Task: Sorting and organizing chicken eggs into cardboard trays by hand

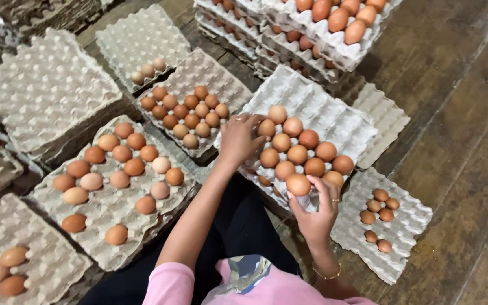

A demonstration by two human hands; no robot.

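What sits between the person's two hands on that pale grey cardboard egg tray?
In the head view, brown eggs in rows fill the tray between the left hand and the right hand, which holds one egg.

Stacked empty trays (46, 90) on wooden floor (458, 113)

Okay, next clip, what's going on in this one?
A person sits among pulp egg trays on a wooden floor. The right hand holds a brown egg at the near edge of the white tray in front, which is partly filled. The left hand touches another egg on that tray's far-left side. Partly filled grey trays lie around.
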